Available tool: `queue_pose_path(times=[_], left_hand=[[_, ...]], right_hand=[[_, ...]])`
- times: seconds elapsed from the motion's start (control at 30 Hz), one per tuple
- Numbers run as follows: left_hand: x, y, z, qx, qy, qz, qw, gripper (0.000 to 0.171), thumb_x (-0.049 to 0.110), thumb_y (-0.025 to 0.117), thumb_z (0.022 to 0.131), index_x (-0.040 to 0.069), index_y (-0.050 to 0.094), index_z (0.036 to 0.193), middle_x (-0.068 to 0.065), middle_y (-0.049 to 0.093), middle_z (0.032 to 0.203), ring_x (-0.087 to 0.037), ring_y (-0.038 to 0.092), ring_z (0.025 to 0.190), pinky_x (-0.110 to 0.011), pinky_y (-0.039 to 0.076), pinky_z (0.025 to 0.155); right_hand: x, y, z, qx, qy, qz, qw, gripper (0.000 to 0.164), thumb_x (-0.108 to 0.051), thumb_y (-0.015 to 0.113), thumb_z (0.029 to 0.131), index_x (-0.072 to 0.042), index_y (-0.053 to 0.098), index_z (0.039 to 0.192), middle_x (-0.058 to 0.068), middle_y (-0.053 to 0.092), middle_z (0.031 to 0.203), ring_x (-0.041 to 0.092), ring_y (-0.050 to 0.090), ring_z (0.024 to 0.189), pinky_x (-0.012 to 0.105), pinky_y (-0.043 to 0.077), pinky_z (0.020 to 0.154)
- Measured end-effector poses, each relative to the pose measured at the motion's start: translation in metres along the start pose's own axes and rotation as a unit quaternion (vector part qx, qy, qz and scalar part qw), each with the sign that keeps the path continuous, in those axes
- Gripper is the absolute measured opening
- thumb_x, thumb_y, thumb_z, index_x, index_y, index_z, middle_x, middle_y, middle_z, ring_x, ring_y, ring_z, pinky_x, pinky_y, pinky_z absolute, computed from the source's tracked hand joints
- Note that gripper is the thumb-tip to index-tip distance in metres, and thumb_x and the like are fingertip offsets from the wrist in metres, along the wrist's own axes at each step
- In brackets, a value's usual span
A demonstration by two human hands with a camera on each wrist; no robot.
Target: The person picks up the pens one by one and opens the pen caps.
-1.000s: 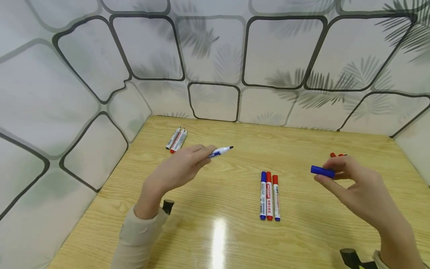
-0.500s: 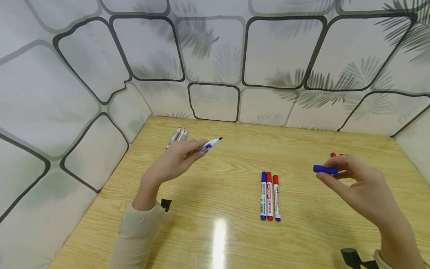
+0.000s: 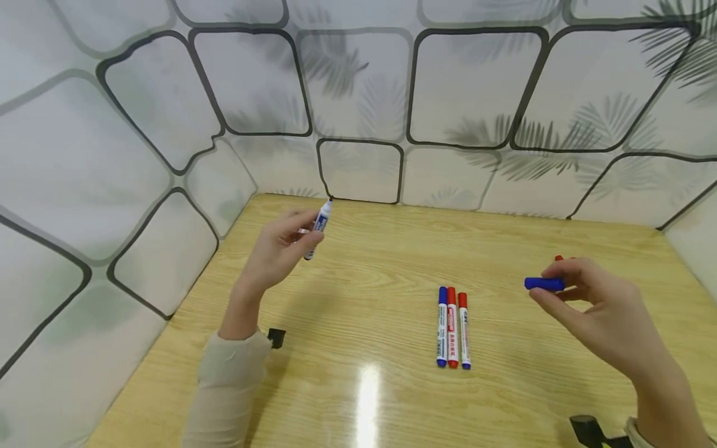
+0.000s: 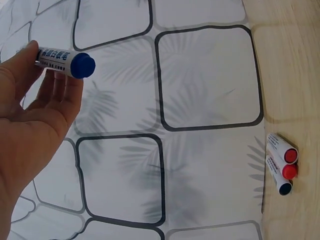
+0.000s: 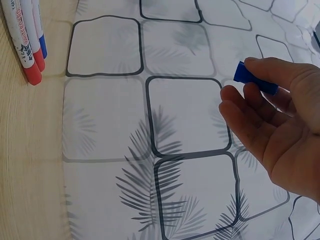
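Observation:
My left hand (image 3: 277, 249) holds an uncapped whiteboard marker (image 3: 322, 218) above the back left of the table, pinched between thumb and fingers. Its dark tip points up and away; the blue end of the marker (image 4: 60, 62) faces the left wrist camera. Over the right side, my right hand (image 3: 605, 320) pinches a blue marker cap (image 3: 542, 284) between thumb and fingertips, well apart from the marker. Several more markers (image 4: 281, 162) lie near the back wall in the left wrist view; in the head view the left hand mostly hides them.
Mid-table lie a blue-capped marker (image 3: 442, 330), a red-capped marker (image 3: 452, 330) and a slimmer red-capped marker (image 3: 465, 336), side by side. Behind the right hand, red-ended markers (image 3: 559, 257) are mostly hidden. A patterned cloth wall (image 3: 358, 171) borders the wooden table (image 3: 364, 298).
My left hand has drawn left and back, turning the marker from nearly level to steeply tip-up, and now covers the back-left markers. The right hand with the cap has barely shifted.

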State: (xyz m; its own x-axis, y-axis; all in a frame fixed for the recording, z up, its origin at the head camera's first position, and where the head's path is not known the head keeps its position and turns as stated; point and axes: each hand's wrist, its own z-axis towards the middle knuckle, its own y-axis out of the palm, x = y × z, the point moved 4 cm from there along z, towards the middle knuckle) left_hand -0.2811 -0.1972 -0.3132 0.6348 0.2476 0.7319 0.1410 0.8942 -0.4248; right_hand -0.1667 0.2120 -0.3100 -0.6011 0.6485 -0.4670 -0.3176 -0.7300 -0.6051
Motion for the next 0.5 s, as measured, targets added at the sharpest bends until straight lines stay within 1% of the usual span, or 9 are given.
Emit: queue_pose_path(times=[0.07,0.17,0.27,0.4,0.5], left_hand=[[-0.004,-0.003,0.0,0.021,-0.01,-0.014,0.9996,0.037,-0.007,0.061,0.094,-0.006,0.06,0.132,-0.016,0.056,0.109,-0.015,0.057,0.095,-0.021,0.052,0.069],[-0.012,-0.007,0.002,0.045,-0.017,-0.025,0.9985,0.037,-0.007,0.06,0.095,-0.008,0.059,0.132,-0.016,0.053,0.111,-0.014,0.056,0.097,-0.02,0.053,0.071],[-0.022,-0.014,0.005,0.057,-0.021,-0.032,0.9977,0.036,-0.004,0.059,0.096,-0.008,0.059,0.132,-0.01,0.056,0.113,-0.014,0.058,0.098,-0.02,0.054,0.073],[-0.033,-0.025,0.009,0.076,-0.024,-0.042,0.9959,0.033,-0.003,0.058,0.097,-0.01,0.058,0.13,0.0,0.058,0.108,-0.013,0.059,0.098,-0.019,0.054,0.075],[-0.037,-0.035,0.012,0.092,-0.03,-0.04,0.9945,0.03,-0.004,0.058,0.097,-0.012,0.058,0.127,0.002,0.058,0.105,-0.012,0.06,0.097,-0.018,0.053,0.076]], right_hand=[[0.0,0.0,0.0,0.004,0.008,0.004,1.0,0.042,0.022,0.079,0.065,0.0,0.066,0.099,-0.014,0.063,0.091,-0.012,0.062,0.079,0.006,0.049,0.07],[0.0,0.001,0.0,0.005,0.01,0.01,1.0,0.042,0.021,0.08,0.066,-0.002,0.067,0.099,-0.013,0.065,0.089,-0.011,0.062,0.078,0.006,0.049,0.07],[0.0,0.002,0.0,0.001,0.007,0.012,1.0,0.042,0.02,0.08,0.066,-0.004,0.069,0.098,-0.011,0.066,0.087,-0.009,0.063,0.078,0.006,0.049,0.07],[-0.001,0.001,0.0,-0.009,0.002,-0.007,1.0,0.044,0.02,0.081,0.064,-0.007,0.069,0.097,-0.012,0.066,0.086,-0.011,0.063,0.076,0.007,0.049,0.068],[-0.003,0.002,0.002,-0.028,-0.011,-0.019,0.999,0.046,0.02,0.082,0.063,-0.009,0.068,0.095,-0.012,0.066,0.086,-0.011,0.062,0.075,0.008,0.05,0.069]])
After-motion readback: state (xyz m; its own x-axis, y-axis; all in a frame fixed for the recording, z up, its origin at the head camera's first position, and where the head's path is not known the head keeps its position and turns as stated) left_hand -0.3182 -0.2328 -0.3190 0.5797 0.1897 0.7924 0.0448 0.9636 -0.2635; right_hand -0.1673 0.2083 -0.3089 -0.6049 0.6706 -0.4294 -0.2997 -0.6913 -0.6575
